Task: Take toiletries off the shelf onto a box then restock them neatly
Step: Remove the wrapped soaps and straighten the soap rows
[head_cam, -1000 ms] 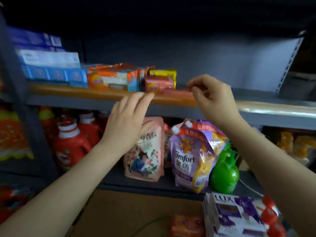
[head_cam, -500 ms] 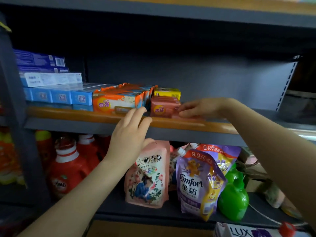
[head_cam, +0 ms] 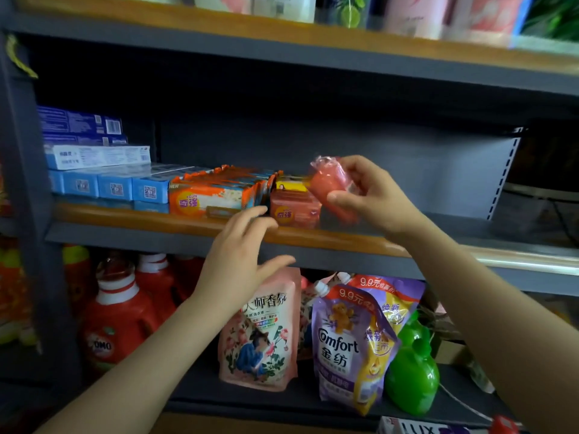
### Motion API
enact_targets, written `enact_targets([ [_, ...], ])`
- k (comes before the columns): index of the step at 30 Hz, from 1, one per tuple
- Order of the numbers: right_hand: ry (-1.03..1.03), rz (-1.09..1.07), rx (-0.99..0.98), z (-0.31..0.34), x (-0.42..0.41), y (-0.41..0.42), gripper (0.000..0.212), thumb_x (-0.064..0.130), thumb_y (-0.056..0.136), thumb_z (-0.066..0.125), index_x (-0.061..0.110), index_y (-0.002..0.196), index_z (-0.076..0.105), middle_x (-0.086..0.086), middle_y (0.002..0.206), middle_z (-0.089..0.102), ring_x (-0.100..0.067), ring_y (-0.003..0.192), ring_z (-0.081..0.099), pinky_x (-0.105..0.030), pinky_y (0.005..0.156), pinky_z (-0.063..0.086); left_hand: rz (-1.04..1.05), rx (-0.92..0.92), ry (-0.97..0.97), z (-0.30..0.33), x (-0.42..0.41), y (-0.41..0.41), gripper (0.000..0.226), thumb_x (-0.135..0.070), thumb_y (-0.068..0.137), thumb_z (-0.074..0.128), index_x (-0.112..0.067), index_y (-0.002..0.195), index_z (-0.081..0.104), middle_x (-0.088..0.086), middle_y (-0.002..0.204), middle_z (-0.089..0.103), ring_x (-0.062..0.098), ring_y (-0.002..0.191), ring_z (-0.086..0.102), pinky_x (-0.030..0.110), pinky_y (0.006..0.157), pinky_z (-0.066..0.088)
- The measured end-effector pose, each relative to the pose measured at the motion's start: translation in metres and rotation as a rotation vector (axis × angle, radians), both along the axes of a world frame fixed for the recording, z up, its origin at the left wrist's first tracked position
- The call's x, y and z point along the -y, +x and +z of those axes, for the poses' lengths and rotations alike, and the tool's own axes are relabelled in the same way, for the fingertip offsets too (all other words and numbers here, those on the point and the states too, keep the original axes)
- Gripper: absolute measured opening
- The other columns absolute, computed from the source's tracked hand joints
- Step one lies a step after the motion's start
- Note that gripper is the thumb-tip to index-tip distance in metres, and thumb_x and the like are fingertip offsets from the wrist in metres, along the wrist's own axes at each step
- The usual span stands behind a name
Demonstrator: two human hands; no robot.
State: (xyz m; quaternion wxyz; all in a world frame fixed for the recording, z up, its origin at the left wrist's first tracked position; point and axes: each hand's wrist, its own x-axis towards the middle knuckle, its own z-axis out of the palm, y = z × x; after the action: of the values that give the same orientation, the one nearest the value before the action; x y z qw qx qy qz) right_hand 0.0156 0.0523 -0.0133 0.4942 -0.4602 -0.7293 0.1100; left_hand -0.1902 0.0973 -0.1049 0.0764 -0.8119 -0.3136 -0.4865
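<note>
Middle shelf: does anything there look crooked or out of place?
One pink soap packet is off the shelf, tilted in the right hand. The orange soap packs lie angled, not square to the edge. The blue boxes sit in a tidy row.

Pink wrapped soap bar (head_cam: 332, 189), tilted, held above the shelf (head_cam: 329, 238).

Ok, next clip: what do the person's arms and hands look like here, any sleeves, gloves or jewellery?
Both forearms are bare as far as the frame shows, with no sleeve edge in view. The left hand and right hand wear no gloves. No watch, bracelet or ring shows on either wrist or on the visible fingers. No markings show on them.
</note>
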Motion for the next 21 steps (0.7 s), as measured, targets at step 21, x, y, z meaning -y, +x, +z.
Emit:
enact_targets([
  [21,-0.33,0.62,-0.791,-0.1,0.066,-0.027,0.051,0.023,0.058,0.085,0.014,0.105,0.066,-0.01,0.098,0.068,-0.021,0.087,0.067,-0.034,0.074,0.057,-0.403,0.297,-0.198,-0.042,0.084,0.015,0.051,-0.052,0.08,0.058,-0.025,0.123,0.05,-0.02,0.114,0.055,-0.006,0.109,0.051,0.014,0.092,0.042],
])
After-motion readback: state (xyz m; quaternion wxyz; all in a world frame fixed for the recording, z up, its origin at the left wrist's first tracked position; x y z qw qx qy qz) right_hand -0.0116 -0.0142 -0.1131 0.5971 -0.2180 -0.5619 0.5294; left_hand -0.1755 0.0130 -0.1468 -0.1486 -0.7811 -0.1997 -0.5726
